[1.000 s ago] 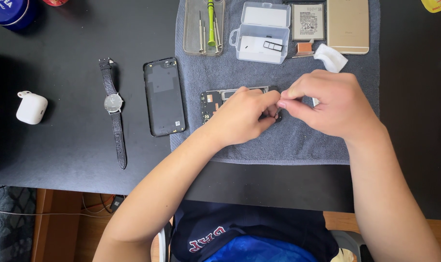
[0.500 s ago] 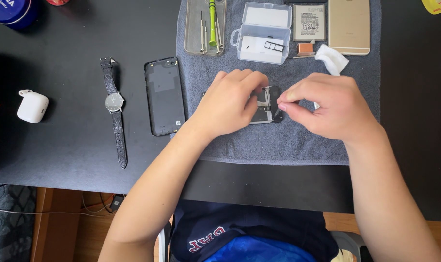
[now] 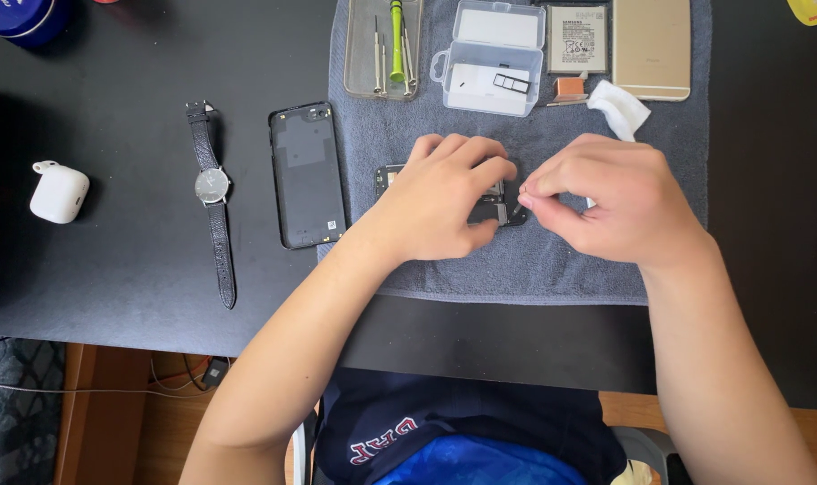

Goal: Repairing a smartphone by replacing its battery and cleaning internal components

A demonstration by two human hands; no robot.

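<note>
An opened dark phone body (image 3: 496, 208) lies flat on a grey towel (image 3: 516, 260). My left hand (image 3: 440, 198) covers most of it, fingers curled over the top edge and thumb at the lower edge, holding it down. My right hand (image 3: 606, 207) sits just to its right, thumb and forefinger pinched at the phone's right end; whatever is between them is too small to make out.
On the towel's far side: a clear tray of small screwdrivers (image 3: 383, 45), a clear plastic parts box (image 3: 489, 58), a phone battery (image 3: 577, 38), a gold phone (image 3: 651, 45), a white wipe (image 3: 618, 108). Left on the black table: a black back cover (image 3: 306, 173), a wristwatch (image 3: 212, 193), a white earbud case (image 3: 59, 191).
My left hand has slid up and to the right over the phone body, covering more of it. The right hand has stayed pinched at the phone's right end.
</note>
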